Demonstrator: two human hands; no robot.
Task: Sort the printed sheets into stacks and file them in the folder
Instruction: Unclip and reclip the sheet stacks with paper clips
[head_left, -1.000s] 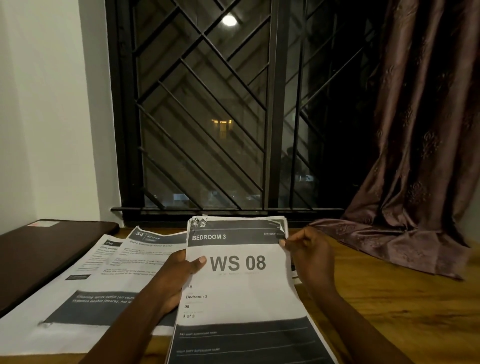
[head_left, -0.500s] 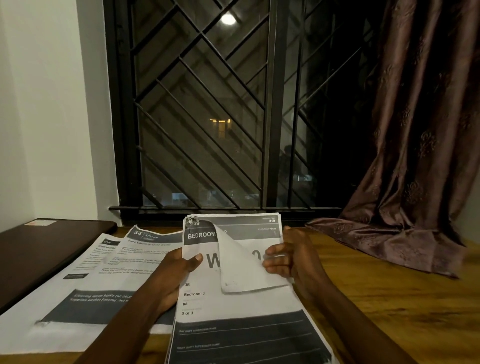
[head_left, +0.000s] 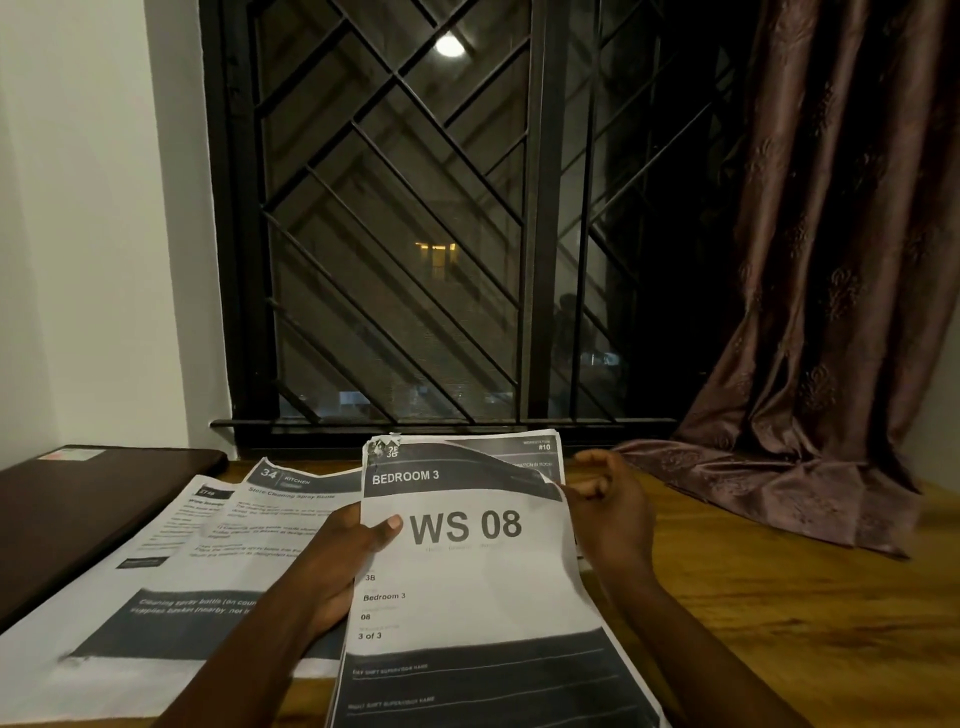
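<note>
A stapled bundle of printed sheets (head_left: 467, 582) is held above the wooden table, its top page reading "BEDROOM 3" and "WS 08". My left hand (head_left: 343, 566) grips the bundle's left edge, thumb on the page. My right hand (head_left: 608, 514) pinches the top page's upper right corner, which is lifted a little so the sheet beneath, marked "#10" (head_left: 540, 448), shows. Two other printed sheets (head_left: 218, 561) lie flat on the table to the left, one headed "34 KITCHEN". A dark brown folder (head_left: 78, 499) lies at the far left.
The wooden table (head_left: 779, 597) runs to the right, where a brown curtain (head_left: 810, 364) drapes onto its far corner. A barred window (head_left: 441, 234) and white wall (head_left: 88, 234) stand behind the table.
My right hand had folded the top page's right corner far down to the left; now the page lies nearly flat again, with only the corner lifted. My left hand stayed put.
</note>
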